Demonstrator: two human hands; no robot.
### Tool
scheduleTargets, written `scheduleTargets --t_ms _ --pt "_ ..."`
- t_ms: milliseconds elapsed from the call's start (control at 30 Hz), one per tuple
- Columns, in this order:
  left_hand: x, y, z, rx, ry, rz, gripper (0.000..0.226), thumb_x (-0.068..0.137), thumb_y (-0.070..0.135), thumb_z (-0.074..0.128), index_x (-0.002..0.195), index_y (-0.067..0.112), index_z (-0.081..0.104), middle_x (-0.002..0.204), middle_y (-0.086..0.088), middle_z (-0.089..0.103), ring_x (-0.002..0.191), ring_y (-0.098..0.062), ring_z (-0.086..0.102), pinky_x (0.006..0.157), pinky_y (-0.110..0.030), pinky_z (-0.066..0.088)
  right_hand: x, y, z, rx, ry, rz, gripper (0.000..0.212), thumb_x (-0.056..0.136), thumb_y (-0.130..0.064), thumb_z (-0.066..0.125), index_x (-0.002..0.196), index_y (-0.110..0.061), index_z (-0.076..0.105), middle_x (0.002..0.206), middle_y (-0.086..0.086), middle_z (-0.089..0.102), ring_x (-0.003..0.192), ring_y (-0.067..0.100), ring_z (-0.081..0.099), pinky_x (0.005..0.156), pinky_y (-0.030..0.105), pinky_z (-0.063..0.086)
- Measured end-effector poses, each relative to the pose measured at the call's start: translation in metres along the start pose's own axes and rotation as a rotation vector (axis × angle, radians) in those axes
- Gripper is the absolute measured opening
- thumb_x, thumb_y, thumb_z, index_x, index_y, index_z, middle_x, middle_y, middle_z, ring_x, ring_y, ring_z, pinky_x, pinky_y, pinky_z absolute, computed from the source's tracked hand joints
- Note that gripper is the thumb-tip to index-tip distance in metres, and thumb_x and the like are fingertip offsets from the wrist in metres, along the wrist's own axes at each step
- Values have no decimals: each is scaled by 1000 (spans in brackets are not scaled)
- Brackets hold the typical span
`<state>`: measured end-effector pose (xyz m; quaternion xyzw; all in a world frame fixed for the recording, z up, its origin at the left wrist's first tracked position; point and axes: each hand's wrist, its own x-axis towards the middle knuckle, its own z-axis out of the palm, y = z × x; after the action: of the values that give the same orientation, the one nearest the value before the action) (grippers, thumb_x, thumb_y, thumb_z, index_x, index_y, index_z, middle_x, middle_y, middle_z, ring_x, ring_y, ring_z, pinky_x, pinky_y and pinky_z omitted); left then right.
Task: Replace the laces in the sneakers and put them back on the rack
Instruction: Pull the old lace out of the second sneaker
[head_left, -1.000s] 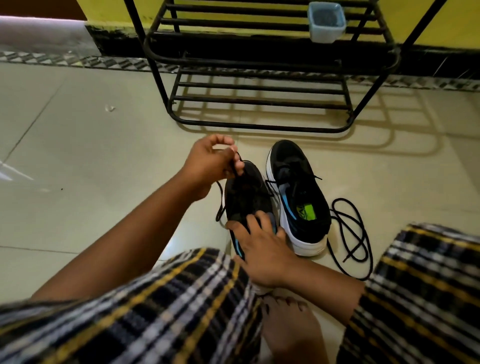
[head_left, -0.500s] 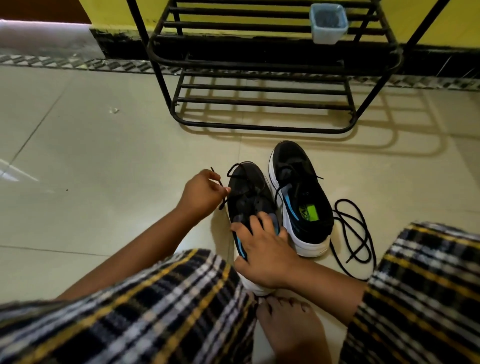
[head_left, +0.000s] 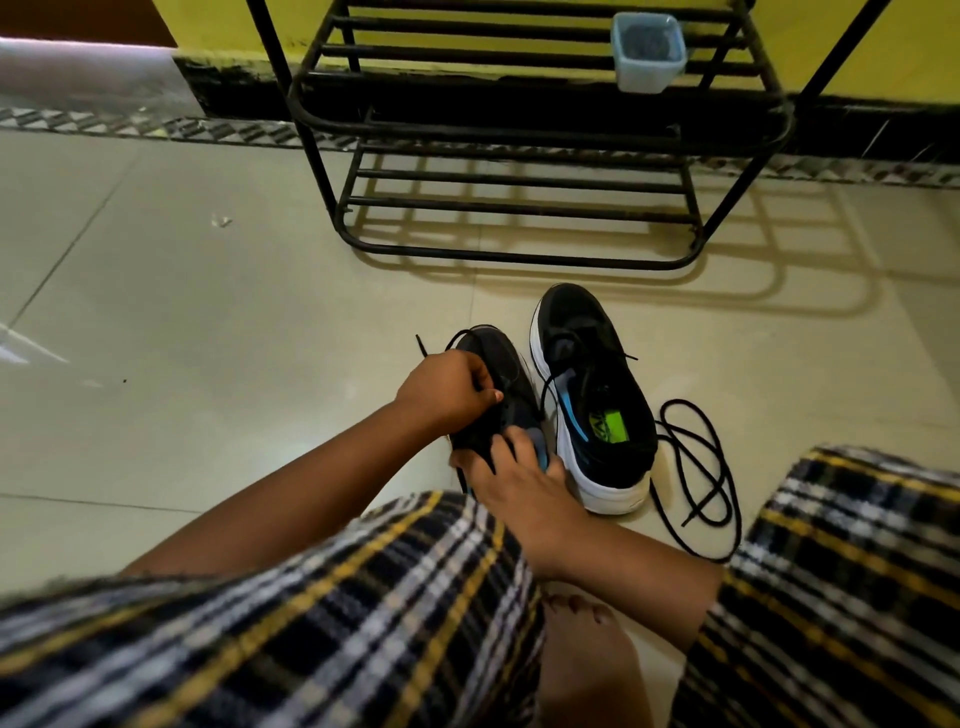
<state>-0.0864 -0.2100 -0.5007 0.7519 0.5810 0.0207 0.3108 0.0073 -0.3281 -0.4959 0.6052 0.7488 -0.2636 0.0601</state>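
Tiled floor (head_left: 208, 322), centre frame: left hand (head_left: 447, 389) pinches a lace (head_left: 441, 343); right hand (head_left: 514, 483) grips the sneaker (head_left: 498, 353).

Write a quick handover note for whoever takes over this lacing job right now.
Left hand pinches the lace at the left sneaker. Right hand grips that sneaker's heel end. Right sneaker stands beside it on the floor; a loose lace lies to its right. Rack holds no sneakers. Left: finish lacing both, then rack them.
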Motion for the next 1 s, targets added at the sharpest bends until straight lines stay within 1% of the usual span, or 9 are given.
scheduleTargets --t_ms 133,233,300,433,567,633,733,867,1000 --pt "2 5 4 -19 26 -42 12 84 29 67 74 22 64 76 2 62 79 -16 60 70 -29 49 -2 -3 1 5 2 -7 58 89 -41 52 138 -25 25 138 8 24 140 29 2 110 49 12" --pt "3 8 5 9 17 -25 15 88 22 59 78 14 66 81 -7 67 81 -24 62 71 -33 50 -1 -2 0 4 -5 -5 58 90 -42 52 139 -25 25 139 8 24 140 28 1 110 49 14" --pt "2 7 4 -16 34 -10 20 92 23 53 77 12 62 74 -8 62 75 -25 59 66 -31 46 -4 -3 -4 -8 -9 -6 59 91 -40 51 140 -24 24 141 9 23 140 29 4 110 49 15" --pt "3 9 -9 -381 183 -31 21 96 22 49 84 9 60 66 -1 54 66 -16 52 63 -26 41 -9 -4 -11 -57 15 -36 60 92 -26 47 146 -21 21 148 10 20 140 31 10 112 48 16" --pt "7 21 -43 -748 355 -72 27 99 23 47 73 14 50 61 1 40 55 -10 36 55 -26 33 -10 -5 -12 -53 10 -32 58 93 -25 46 146 -20 21 149 9 20 140 31 10 112 48 15" --pt "7 27 -62 -909 366 -86 23 99 24 47 78 14 50 64 2 38 56 -10 33 54 -25 31 -8 -4 -11 -52 11 -22 59 92 -26 47 146 -21 21 148 9 21 139 32 11 111 48 16" --pt "5 27 -73 -1065 325 -81 18 98 23 48 82 19 54 72 6 44 63 -8 40 57 -22 36 -6 -4 -7 -32 26 -7 59 91 -31 48 144 -23 24 147 8 23 138 31 13 110 48 17" --pt "0 13 -53 -905 230 -145 20 95 31 53 79 20 53 76 4 51 68 -11 47 61 -23 40 -6 -3 -8 -24 29 -6 59 91 -33 49 144 -24 24 147 8 23 138 31 13 111 48 17" --pt "-4 -6 -15 -648 105 -153 19 85 27 69 79 13 58 71 0 57 66 -13 54 56 -17 44 -5 -3 -6 -28 20 -5 60 91 -35 49 144 -24 24 147 8 23 138 31 13 111 48 16"
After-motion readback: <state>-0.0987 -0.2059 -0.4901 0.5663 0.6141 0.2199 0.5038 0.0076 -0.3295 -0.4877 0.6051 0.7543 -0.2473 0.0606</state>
